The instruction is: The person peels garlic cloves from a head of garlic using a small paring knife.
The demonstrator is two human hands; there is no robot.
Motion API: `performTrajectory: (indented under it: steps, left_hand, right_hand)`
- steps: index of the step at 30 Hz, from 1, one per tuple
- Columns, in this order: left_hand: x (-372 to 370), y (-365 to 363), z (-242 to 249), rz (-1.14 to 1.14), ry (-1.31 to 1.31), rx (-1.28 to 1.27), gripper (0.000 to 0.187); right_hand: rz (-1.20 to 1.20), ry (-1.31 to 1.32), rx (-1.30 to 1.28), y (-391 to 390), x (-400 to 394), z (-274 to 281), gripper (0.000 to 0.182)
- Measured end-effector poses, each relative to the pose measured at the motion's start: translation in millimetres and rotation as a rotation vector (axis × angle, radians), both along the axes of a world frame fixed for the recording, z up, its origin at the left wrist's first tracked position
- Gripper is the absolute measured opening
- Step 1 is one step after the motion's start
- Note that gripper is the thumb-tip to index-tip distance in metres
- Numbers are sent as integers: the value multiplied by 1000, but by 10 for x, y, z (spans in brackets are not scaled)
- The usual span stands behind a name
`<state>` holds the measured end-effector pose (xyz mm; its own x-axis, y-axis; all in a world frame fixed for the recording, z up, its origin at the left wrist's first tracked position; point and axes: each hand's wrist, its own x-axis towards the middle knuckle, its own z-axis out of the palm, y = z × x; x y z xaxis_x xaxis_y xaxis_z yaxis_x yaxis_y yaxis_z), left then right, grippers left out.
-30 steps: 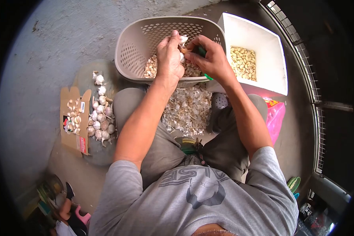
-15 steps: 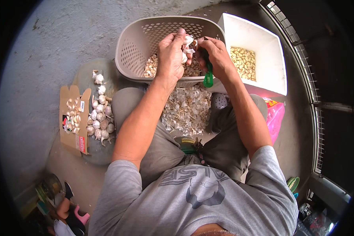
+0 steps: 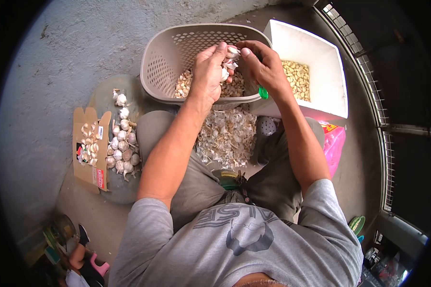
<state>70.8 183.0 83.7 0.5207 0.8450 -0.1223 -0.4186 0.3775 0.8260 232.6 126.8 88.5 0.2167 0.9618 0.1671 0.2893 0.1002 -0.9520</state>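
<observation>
Above the grey-brown perforated basket point(image 3: 165, 52), my left hand point(image 3: 209, 71) is closed round pieces of garlic point(image 3: 231, 64) with white skin. My right hand point(image 3: 265, 64) is beside it, its thumb and fingers bent at the garlic's right side. A green-ended tool point(image 3: 263, 92) pokes out below my right palm; its other end is hidden. Unpeeled cloves point(image 3: 184, 85) lie in the basket. Papery skins point(image 3: 227, 136) are heaped below it, between my legs. Peeled cloves point(image 3: 297, 79) fill part of the white foam box point(image 3: 328, 76) at the right.
Whole garlic bulbs point(image 3: 122, 146) lie on a round surface at the left, beside a cardboard piece point(image 3: 84, 174) with cloves on it. A pink bag point(image 3: 335, 143) is by my right knee. Another person's leg point(image 3: 77, 256) shows at the lower left, near a pink object point(image 3: 98, 264).
My right hand has turned, with its thumb now over the garlic. The green-ended tool has swung right and is mostly hidden. The view has shifted slightly.
</observation>
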Motion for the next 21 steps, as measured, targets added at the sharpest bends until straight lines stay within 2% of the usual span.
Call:
performTrajectory:
  steps: [3, 8, 12, 15, 17, 18, 19, 21]
  left_hand:
    - [54, -44, -21, 30, 151, 101, 24]
    - [71, -74, -16, 74, 210, 257, 31]
    - [19, -17, 38, 9, 311, 484, 32]
    - [20, 1, 2, -27, 244, 462, 30]
    - [20, -3, -16, -31, 332, 501, 29]
    - [24, -24, 21, -31, 374, 522, 29]
    - [40, -73, 49, -38, 301, 397, 24]
    - [45, -111, 115, -28, 342, 404, 23]
  right_hand:
    - [68, -181, 195, -6, -38, -33, 32]
    - [114, -51, 72, -26, 1, -1, 31]
    - [176, 82, -171, -97, 71, 163, 23]
    - [65, 274, -27, -66, 131, 29, 18]
    - [-6, 399, 66, -44, 182, 30, 18]
    - [14, 364, 56, -41, 214, 44, 18]
    - [34, 329, 47, -43, 255, 57, 18]
    - [84, 273, 11, -67, 258, 114, 17]
